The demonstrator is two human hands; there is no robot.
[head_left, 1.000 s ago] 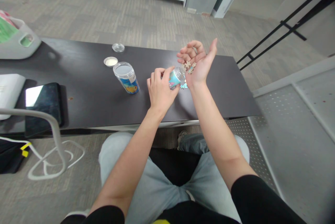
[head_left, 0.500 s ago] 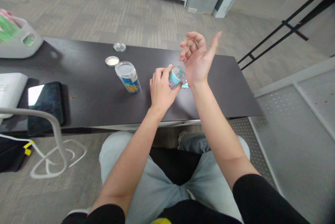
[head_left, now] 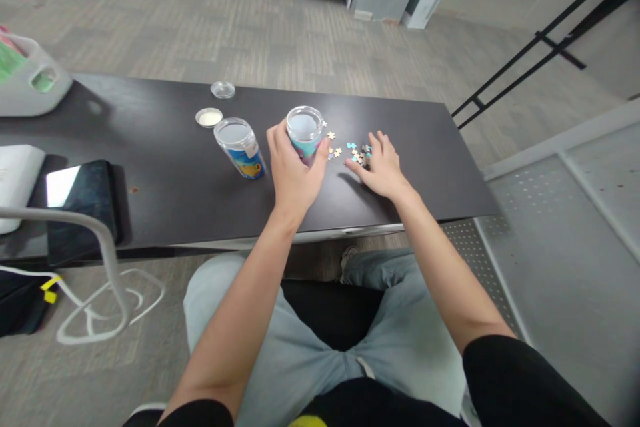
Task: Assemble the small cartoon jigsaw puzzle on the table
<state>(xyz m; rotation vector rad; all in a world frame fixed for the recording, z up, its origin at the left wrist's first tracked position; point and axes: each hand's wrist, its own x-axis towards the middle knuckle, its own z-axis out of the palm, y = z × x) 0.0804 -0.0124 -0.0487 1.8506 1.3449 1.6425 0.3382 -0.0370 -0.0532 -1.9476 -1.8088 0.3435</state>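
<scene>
My left hand [head_left: 295, 170] is wrapped round a clear plastic jar [head_left: 305, 130] with a turquoise label, upright and without a lid. Several small jigsaw puzzle pieces [head_left: 359, 155] lie on the dark table to its right. Over the right part of these pieces rests my right hand [head_left: 381, 168], palm down with fingers spread, covering some of them. A second clear jar [head_left: 243, 147], with a blue and yellow label and no lid, stands just left of my left hand.
Two round lids, a white one [head_left: 209, 118] and a clear one [head_left: 223, 89], lie beyond the blue jar on the table [head_left: 175, 180]. At the left are a black tablet [head_left: 83, 207], a white box [head_left: 19, 174], a basket [head_left: 37, 84] and a grey curved tube [head_left: 100, 230].
The turquoise jar has gone from tilted to upright and moved left in my left hand. My right hand has come down from the air onto the puzzle pieces, which now show spread out.
</scene>
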